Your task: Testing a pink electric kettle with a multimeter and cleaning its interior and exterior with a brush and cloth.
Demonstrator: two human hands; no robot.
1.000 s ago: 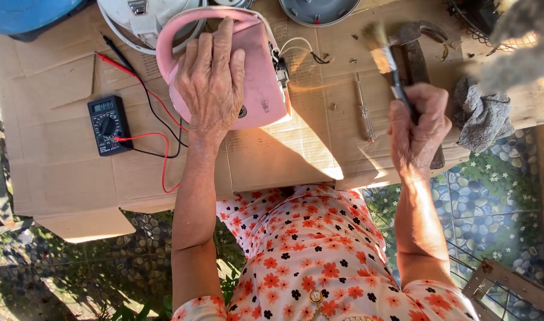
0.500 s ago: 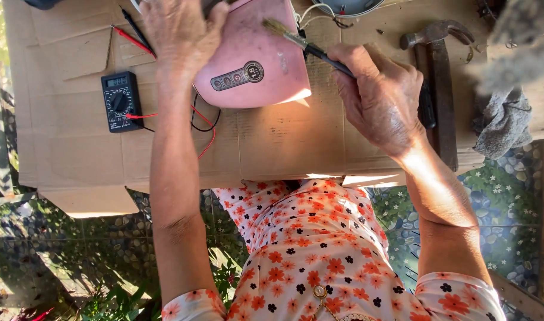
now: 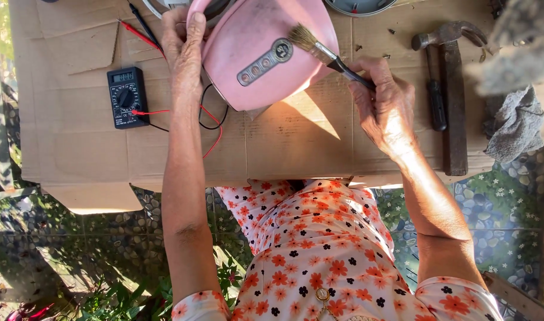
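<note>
Flattened brown cardboard (image 3: 76,142) covers our worktable, and on it we tilt a rounded pink plastic appliance housing (image 3: 266,53). Our left hand (image 3: 183,47) wraps closed around its left rim. Our right hand (image 3: 388,110), right of the housing, pinches a dark-handled bristle brush (image 3: 328,54) whose long axis slants up-left, bristles touching the housing beside its grey control strip. Since half a second ago, the brush has slid rightward across the housing. Left of the housing lies a black multimeter (image 3: 127,97); right, a rusty hammer (image 3: 453,89).

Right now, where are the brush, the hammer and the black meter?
Brush (image 3: 325,52), head view: on its metal band below the bristles.
Hammer (image 3: 455,113), head view: middle of its handle.
Black meter (image 3: 127,97), head view: on its round dial.
</note>
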